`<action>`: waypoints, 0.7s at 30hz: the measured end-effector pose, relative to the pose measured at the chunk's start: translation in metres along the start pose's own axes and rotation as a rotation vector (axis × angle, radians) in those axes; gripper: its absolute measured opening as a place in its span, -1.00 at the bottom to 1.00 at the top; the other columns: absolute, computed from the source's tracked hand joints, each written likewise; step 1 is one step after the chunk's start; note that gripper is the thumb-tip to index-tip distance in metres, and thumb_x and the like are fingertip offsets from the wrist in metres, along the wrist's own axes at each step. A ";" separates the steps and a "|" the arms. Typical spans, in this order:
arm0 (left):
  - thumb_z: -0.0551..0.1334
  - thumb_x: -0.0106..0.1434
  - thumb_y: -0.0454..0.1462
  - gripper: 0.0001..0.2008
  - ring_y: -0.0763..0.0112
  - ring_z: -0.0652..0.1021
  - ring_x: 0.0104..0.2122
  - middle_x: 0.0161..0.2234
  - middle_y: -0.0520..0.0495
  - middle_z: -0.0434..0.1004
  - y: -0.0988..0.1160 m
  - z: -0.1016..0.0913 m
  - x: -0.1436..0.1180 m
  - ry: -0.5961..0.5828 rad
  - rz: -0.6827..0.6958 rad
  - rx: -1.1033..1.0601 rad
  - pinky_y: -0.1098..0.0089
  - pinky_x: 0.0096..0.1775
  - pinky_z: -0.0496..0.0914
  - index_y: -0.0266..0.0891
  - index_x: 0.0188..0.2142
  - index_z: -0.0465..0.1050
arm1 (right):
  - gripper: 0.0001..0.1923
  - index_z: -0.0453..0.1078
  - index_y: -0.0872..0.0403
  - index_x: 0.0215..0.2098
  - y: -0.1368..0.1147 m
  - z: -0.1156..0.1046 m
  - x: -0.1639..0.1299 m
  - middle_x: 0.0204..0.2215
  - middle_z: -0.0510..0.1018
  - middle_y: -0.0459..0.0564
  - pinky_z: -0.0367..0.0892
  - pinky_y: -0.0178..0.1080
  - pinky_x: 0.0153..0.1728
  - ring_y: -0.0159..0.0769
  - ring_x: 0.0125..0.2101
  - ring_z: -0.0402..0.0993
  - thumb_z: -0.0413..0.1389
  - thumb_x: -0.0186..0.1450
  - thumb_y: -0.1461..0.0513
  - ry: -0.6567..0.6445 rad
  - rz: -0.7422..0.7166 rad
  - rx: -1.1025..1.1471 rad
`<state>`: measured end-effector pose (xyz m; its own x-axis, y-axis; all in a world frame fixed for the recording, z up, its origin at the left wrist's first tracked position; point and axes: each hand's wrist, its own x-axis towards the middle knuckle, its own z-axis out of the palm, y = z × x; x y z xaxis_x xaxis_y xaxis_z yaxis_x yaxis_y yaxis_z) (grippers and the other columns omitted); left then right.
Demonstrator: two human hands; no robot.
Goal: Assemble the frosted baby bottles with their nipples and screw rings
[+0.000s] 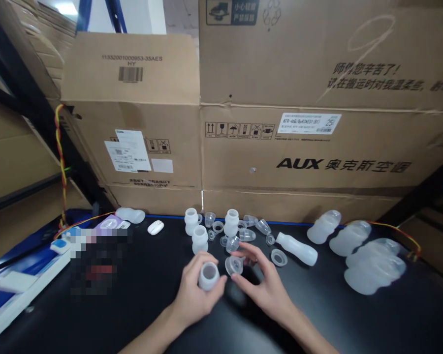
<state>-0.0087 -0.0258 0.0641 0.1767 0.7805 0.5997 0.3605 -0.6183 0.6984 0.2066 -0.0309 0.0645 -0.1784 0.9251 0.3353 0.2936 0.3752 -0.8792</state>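
The left hand point(197, 295) is wrapping its grip around a small white bottle point(208, 275), open mouth tilted toward the camera, just above the black table point(140, 305). The right hand point(260, 282) is pinching a clear cap point(234, 265) at its fingertips, right beside the bottle's mouth. The cap looks slippery and thinly held, so it could slip out and roll among the loose caps point(239, 231) behind. If it is meeting the mouth crooked, it may jam. A sweeping wrist could topple the standing bottles point(200, 238) nearby.
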 end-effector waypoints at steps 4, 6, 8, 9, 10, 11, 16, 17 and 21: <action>0.39 0.12 -0.34 -0.80 0.41 0.51 -0.40 -0.34 -0.02 0.52 0.017 0.027 -0.013 -0.181 -0.122 -0.220 0.44 -0.33 0.43 -0.22 -0.26 0.44 | -0.27 0.14 -0.06 0.35 -0.032 0.004 -0.007 0.09 0.57 0.08 0.34 -0.03 0.17 -0.09 0.08 0.50 0.27 0.29 0.24 -0.018 -0.063 0.128; 0.44 0.04 -0.33 -0.76 0.45 0.46 -0.46 -0.41 0.00 0.51 0.016 0.033 -0.016 -0.222 -0.195 -0.307 0.47 -0.39 0.40 -0.24 -0.31 0.46 | -0.21 0.12 -0.07 0.38 -0.039 0.005 -0.009 0.09 0.56 0.07 0.33 -0.01 0.19 -0.09 0.07 0.50 0.25 0.25 0.29 -0.096 -0.088 0.078; 0.46 0.01 -0.33 -0.77 0.48 0.42 -0.50 -0.46 0.01 0.50 0.013 0.034 -0.016 -0.242 -0.248 -0.352 0.49 -0.43 0.37 -0.27 -0.36 0.47 | -0.17 0.10 -0.07 0.41 -0.040 0.003 -0.011 0.08 0.55 0.08 0.33 0.02 0.20 -0.09 0.05 0.51 0.25 0.22 0.29 -0.161 -0.079 0.062; 0.46 0.00 -0.33 -0.77 0.46 0.44 -0.49 -0.45 0.00 0.52 0.012 0.033 -0.015 -0.249 -0.261 -0.358 0.48 -0.43 0.37 -0.28 -0.35 0.50 | -0.16 0.09 -0.06 0.42 -0.039 0.001 -0.012 0.08 0.55 0.08 0.31 0.04 0.21 -0.08 0.04 0.51 0.25 0.22 0.28 -0.183 -0.062 0.076; 0.45 -0.01 -0.35 -0.76 0.44 0.47 -0.46 -0.42 -0.02 0.55 0.011 0.032 -0.014 -0.254 -0.263 -0.359 0.47 -0.40 0.40 -0.30 -0.31 0.53 | -0.14 0.07 -0.07 0.43 -0.037 -0.001 -0.013 0.08 0.55 0.08 0.29 0.06 0.24 -0.08 0.05 0.51 0.26 0.22 0.28 -0.201 -0.039 0.098; 0.44 -0.03 -0.36 -0.73 0.40 0.51 -0.43 -0.38 -0.04 0.59 0.011 0.030 -0.013 -0.261 -0.261 -0.361 0.46 -0.36 0.42 -0.30 -0.27 0.56 | -0.11 0.05 -0.08 0.45 -0.035 -0.002 -0.014 0.09 0.55 0.07 0.26 0.08 0.26 -0.08 0.07 0.50 0.27 0.23 0.27 -0.219 -0.013 0.119; 0.44 -0.11 -0.40 -0.62 0.26 0.59 -0.28 -0.24 -0.08 0.67 0.012 0.022 -0.011 -0.306 -0.334 -0.440 0.38 -0.19 0.49 -0.31 -0.21 0.61 | -0.18 0.16 -0.13 0.43 -0.020 -0.005 -0.015 0.12 0.55 0.06 0.08 0.16 0.35 -0.01 0.20 0.38 0.33 0.28 0.16 -0.251 0.028 0.129; 0.45 -0.12 -0.40 -0.61 0.25 0.60 -0.25 -0.22 -0.09 0.68 0.012 0.020 -0.010 -0.326 -0.382 -0.477 0.37 -0.17 0.49 -0.31 -0.21 0.61 | -0.21 0.22 -0.13 0.41 -0.017 -0.004 -0.014 0.10 0.56 0.06 0.12 0.15 0.33 -0.01 0.19 0.39 0.35 0.27 0.11 -0.260 0.024 0.153; 0.52 -0.12 -0.33 -0.61 0.38 0.55 -0.36 -0.33 -0.03 0.63 0.007 0.008 0.001 -0.543 -0.578 -0.652 0.42 -0.23 0.46 -0.32 -0.22 0.64 | -0.24 0.41 -0.11 0.30 -0.010 -0.004 -0.007 -0.06 0.57 0.03 0.33 0.01 0.15 -0.09 0.00 0.48 0.40 0.19 -0.09 -0.329 0.026 0.307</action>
<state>0.0016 -0.0287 0.0666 0.5833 0.8113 -0.0399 -0.0173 0.0615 0.9980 0.2085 -0.0408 0.0723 -0.4784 0.8476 0.2297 0.0189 0.2714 -0.9623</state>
